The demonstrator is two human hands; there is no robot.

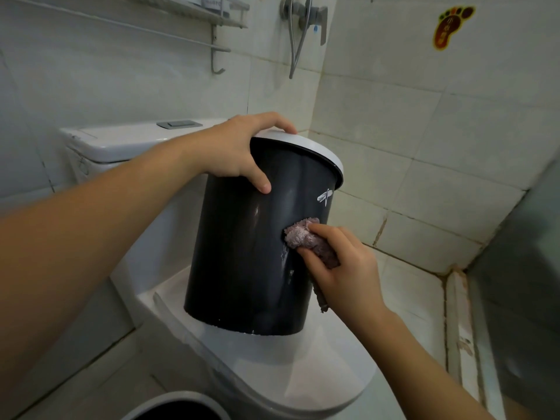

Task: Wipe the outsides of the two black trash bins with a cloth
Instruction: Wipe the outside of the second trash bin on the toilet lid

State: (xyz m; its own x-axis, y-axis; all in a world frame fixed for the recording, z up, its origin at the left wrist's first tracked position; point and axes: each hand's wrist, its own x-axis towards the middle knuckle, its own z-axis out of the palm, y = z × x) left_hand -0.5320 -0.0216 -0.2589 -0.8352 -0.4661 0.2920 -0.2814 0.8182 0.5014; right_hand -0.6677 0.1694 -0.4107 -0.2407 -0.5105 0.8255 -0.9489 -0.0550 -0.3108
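Observation:
A black trash bin (pixel 242 256) with a white rim ring stands tilted on the closed toilet lid (pixel 327 368). My left hand (pixel 239 150) grips its top edge, fingers over the white rim and thumb down on the black wall. My right hand (pixel 342 268) holds a bunched mauve cloth (pixel 303 236) and presses it against the bin's right side, below a small white mark. Part of a second black bin (pixel 178 407) with a pale rim shows at the bottom edge of the frame.
A white toilet cistern (pixel 121 144) stands behind the bin. On the tiled wall hang a metal shelf with a towel rail (pixel 212 28) and a shower valve with hose (pixel 306 16). A grimy floor corner (pixel 448 274) lies at the right.

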